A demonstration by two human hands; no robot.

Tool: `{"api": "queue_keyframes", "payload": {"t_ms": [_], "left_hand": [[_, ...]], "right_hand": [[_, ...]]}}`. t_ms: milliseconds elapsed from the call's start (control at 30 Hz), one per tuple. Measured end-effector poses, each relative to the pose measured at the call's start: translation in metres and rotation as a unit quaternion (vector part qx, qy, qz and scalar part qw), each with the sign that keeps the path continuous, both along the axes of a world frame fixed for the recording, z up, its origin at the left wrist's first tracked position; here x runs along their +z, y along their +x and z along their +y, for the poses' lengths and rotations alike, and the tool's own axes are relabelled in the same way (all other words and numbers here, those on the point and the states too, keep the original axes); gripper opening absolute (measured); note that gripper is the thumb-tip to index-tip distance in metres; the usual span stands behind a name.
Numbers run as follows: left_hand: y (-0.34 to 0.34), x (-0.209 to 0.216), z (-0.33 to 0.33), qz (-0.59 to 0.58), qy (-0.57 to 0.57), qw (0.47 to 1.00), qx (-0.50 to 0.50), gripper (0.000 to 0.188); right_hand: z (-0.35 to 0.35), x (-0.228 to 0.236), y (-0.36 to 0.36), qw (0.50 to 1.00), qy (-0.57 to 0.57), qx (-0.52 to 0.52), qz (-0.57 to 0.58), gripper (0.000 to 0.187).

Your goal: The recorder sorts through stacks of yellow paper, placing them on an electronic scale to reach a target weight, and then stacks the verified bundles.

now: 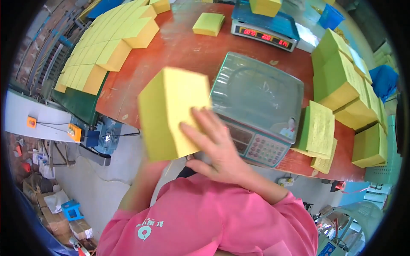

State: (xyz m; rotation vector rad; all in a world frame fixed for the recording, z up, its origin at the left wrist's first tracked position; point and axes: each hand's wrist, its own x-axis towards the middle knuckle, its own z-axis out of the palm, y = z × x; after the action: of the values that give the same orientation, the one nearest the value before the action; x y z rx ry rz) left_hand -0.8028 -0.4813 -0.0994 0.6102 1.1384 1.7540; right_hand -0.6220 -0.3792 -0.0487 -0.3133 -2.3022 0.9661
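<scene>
A thick block of yellow paper (186, 111) is held up in front of me, above the near edge of the table. My left hand (156, 167) bears it from below and behind; the block hides its fingers. Against the block's near right face lie the fingers of my right hand (218, 147), with the thumb apart below its lower corner. Just right of the block stands a weighing scale (258, 96) with a bare clear-covered plate. Its keypad (268, 151) is on the side toward me, partly behind my right hand.
Yellow paper blocks (113, 53) fill the left side in rows. More stacks (341, 81) stand at the right, with smaller piles (318, 130) beside the scale. A second scale (265, 32) with a lit red display carries a yellow block (265, 7). One low pile (209, 24) lies on the red table (179, 47).
</scene>
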Motion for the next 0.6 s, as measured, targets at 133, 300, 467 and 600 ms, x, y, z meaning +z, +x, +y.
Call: {"api": "queue_keyframes", "payload": {"t_ms": [133, 300, 467, 600], "left_hand": [[0.065, 0.04, 0.121, -0.32, 0.094, 0.915, -0.228, 0.059], [0.101, -0.024, 0.184, -0.308, 0.036, 0.917, -0.25, 0.042], [0.046, -0.01, 0.146, -0.422, -0.059, 0.831, -0.358, 0.049], [-0.119, 0.021, 0.1, -0.041, -0.048, 0.928, -0.368, 0.044]], "right_hand": [[0.046, 0.034, 0.049, 0.956, 0.176, -0.235, -0.022, 0.078], [0.092, 0.053, 0.061, 0.925, 0.152, -0.339, -0.081, 0.064], [0.088, 0.047, 0.058, 0.917, 0.122, -0.359, -0.124, 0.062], [0.061, 0.049, 0.01, 0.846, 0.236, -0.406, -0.253, 0.063]]}}
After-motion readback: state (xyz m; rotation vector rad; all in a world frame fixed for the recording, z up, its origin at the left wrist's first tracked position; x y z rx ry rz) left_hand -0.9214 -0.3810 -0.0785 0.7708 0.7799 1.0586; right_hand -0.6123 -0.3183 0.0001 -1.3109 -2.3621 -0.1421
